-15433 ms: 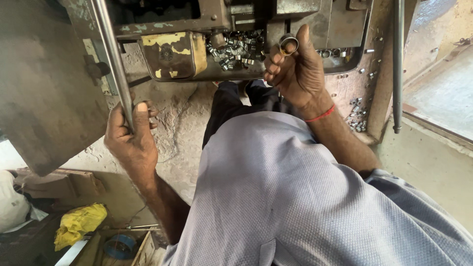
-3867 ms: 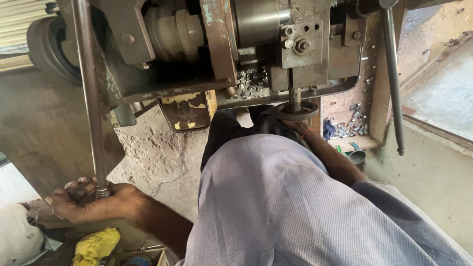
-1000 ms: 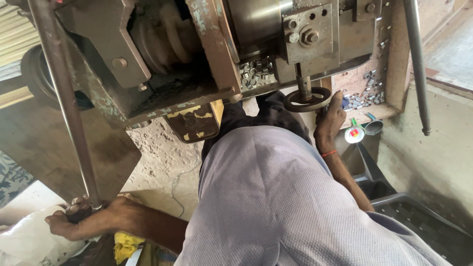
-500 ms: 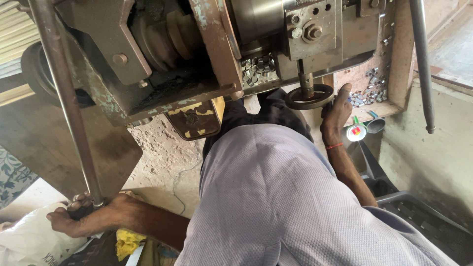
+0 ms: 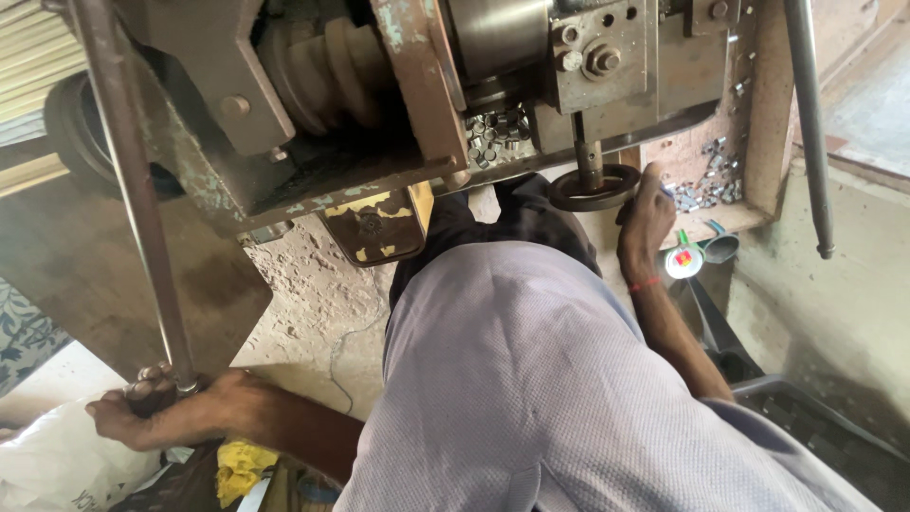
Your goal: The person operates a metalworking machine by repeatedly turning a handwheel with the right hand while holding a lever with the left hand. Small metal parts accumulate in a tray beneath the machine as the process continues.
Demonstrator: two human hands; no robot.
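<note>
Left hand (image 5: 156, 412), at 8 o'clock, fingers wrapped tight around the foot of the lever (image 5: 133, 199), which rises to 11 o'clock. Right hand (image 5: 645, 213) rests against the die ring (image 5: 595, 187) at 1 o'clock; its grip cannot be told. Small metal parts (image 5: 706, 180) lie just right of it.

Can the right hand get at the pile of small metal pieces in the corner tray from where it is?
Probably yes: the right hand rests by the dark round handwheel, and the small shiny metal pieces lie just beside it, nothing between.
</note>
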